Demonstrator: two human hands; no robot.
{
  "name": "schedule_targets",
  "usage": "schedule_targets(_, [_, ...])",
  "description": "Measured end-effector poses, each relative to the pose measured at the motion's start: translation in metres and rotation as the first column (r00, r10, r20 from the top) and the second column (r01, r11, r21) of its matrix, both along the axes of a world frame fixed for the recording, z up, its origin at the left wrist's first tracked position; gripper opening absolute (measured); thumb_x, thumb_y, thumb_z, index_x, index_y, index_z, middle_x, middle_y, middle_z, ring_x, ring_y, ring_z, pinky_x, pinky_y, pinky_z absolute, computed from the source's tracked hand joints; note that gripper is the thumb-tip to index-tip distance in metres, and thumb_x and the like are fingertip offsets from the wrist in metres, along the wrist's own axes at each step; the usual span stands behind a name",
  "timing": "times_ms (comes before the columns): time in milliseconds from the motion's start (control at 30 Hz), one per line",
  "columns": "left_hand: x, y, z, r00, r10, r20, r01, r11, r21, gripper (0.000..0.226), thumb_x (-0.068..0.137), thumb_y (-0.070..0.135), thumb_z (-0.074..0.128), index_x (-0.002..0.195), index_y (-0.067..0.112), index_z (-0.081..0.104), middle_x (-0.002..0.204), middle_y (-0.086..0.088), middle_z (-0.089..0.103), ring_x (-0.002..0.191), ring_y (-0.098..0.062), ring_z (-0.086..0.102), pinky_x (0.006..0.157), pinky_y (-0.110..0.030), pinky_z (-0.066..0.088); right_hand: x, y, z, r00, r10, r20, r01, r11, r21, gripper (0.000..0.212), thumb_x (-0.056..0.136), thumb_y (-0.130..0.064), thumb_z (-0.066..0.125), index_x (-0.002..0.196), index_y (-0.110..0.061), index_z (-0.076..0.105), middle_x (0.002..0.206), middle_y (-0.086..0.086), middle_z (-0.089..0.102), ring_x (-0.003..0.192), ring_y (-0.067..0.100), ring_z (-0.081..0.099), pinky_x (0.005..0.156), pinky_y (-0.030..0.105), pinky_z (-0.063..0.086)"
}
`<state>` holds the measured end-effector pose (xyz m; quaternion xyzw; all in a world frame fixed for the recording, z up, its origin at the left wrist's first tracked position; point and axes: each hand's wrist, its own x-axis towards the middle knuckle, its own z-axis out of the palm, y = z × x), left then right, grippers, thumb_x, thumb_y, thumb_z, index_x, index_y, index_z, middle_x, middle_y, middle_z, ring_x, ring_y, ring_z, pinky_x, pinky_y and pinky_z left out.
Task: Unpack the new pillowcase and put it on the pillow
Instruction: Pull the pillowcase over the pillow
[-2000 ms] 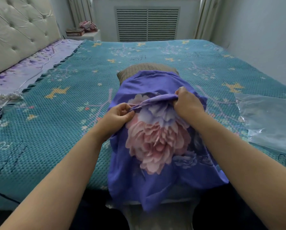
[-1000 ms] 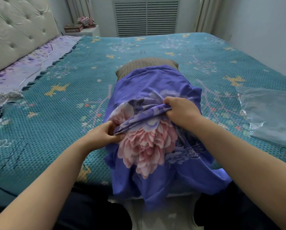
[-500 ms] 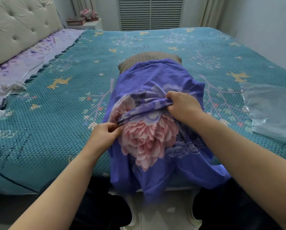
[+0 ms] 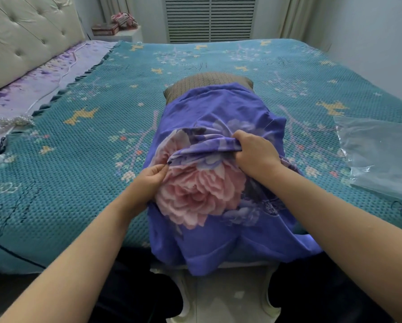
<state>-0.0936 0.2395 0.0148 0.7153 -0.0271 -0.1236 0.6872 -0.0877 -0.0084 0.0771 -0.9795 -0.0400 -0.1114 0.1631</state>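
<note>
A purple pillowcase (image 4: 214, 113) with a big pink flower print lies lengthwise on the bed, covering most of a brown pillow (image 4: 207, 81). Only the pillow's far end sticks out. My left hand (image 4: 148, 180) pinches the left end of a bunched fold across the case. My right hand (image 4: 256, 152) grips the right end of the same fold, fingers curled into the cloth. The near end of the pillowcase hangs over the bed's front edge.
The bed carries a teal knitted cover (image 4: 78, 159). An empty clear plastic bag (image 4: 379, 157) lies at the right. A tufted headboard (image 4: 20, 43) and a lilac sheet with a bead string (image 4: 16, 121) are at the left. A nightstand (image 4: 116, 31) stands at the back.
Both hands have drawn the bunched fold of the pillowcase toward me over the last two seconds. In the last half second they have hardly moved; the view has shifted slightly.
</note>
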Motion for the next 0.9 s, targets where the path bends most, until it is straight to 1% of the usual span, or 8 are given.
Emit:
schedule_targets(133, [0.023,0.024,0.018,0.981,-0.184,-0.061,0.189,0.976,0.107,0.052,0.052,0.064,0.079,0.072,0.017,0.071,0.076,-0.003,0.072,0.069,-0.010,0.067,0.062,-0.021,0.054,0.001,-0.017,0.010,0.995,0.024,-0.096,-0.021,0.999,0.037,0.017,0.082,-0.028,0.059,0.095,-0.017,0.056,0.102,0.012,0.065,0.097,0.033,0.059,0.071,0.034,0.039])
schedule_targets(233, [0.026,0.029,0.016,0.957,-0.288,-0.022,0.289,0.953,0.089,0.042,0.052,0.051,0.086,0.070,0.019,0.065,0.076,0.002,0.066,0.073,-0.007,0.062,0.064,-0.018,0.051,-0.005,-0.041,0.017,0.969,0.012,-0.247,-0.036,0.995,-0.093,0.037,0.075,-0.048,0.069,0.091,-0.017,0.057,0.101,0.013,0.059,0.092,0.031,0.055,0.069,0.033,0.039])
schedule_targets(300, [0.026,0.023,0.011,0.977,-0.178,0.117,0.154,0.970,0.190,0.034,0.060,0.044,0.079,0.069,0.020,0.058,0.070,0.005,0.058,0.069,-0.006,0.054,0.062,-0.021,0.044,-0.011,-0.059,0.015,0.948,-0.082,-0.308,0.012,0.975,-0.222,0.041,0.072,-0.054,0.070,0.082,-0.016,0.057,0.095,0.015,0.061,0.083,0.030,0.055,0.064,0.030,0.037])
schedule_targets(400, [0.024,0.007,0.005,0.964,0.050,0.260,-0.105,0.974,0.202,0.017,0.070,0.034,0.068,0.068,0.022,0.056,0.068,0.002,0.056,0.067,-0.011,0.050,0.063,-0.029,0.040,-0.023,-0.076,-0.002,0.896,-0.242,-0.372,0.172,0.962,-0.212,0.046,0.074,-0.057,0.067,0.084,-0.013,0.060,0.087,0.013,0.068,0.080,0.030,0.062,0.066,0.034,0.049])
schedule_targets(533, [0.018,-0.009,0.011,0.963,0.109,0.246,-0.146,0.980,0.138,0.022,0.078,0.023,0.073,0.072,0.017,0.052,0.069,-0.001,0.054,0.065,-0.011,0.048,0.060,-0.025,0.041,-0.038,-0.068,-0.023,0.917,-0.399,-0.015,0.398,0.909,0.124,0.018,0.085,-0.019,0.058,0.101,-0.012,0.057,0.104,0.017,0.059,0.096,0.036,0.056,0.074,0.037,0.043])
schedule_targets(633, [0.018,-0.012,0.013,0.963,0.110,0.247,-0.141,0.984,0.113,0.022,0.082,0.019,0.071,0.073,0.017,0.052,0.070,-0.002,0.054,0.066,-0.011,0.048,0.058,-0.021,0.042,-0.048,-0.056,-0.024,0.825,-0.498,0.267,0.412,0.853,0.321,0.018,0.089,-0.014,0.052,0.105,-0.010,0.056,0.108,0.019,0.055,0.101,0.038,0.052,0.071,0.038,0.039])
schedule_targets(767, [0.017,-0.014,0.009,0.972,0.087,0.219,-0.112,0.988,0.104,0.028,0.069,0.030,0.075,0.080,0.015,0.053,0.077,-0.006,0.058,0.070,-0.013,0.051,0.065,-0.024,0.045,-0.037,-0.051,-0.024,0.840,-0.521,0.153,0.351,0.735,0.580,0.013,0.092,-0.014,0.049,0.099,-0.007,0.057,0.090,0.014,0.063,0.086,0.036,0.058,0.064,0.030,0.032])
schedule_targets(900, [0.017,-0.025,0.000,0.976,0.086,0.198,-0.103,0.992,0.076,0.032,0.073,0.017,0.074,0.102,0.010,0.061,0.095,-0.007,0.069,0.083,-0.012,0.062,0.079,-0.026,0.051,-0.019,-0.043,-0.009,0.974,-0.225,0.020,0.080,0.428,0.900,0.022,0.086,-0.010,0.044,0.073,-0.017,0.061,0.063,-0.005,0.059,0.060,0.011,0.055,0.058,0.025,0.044])
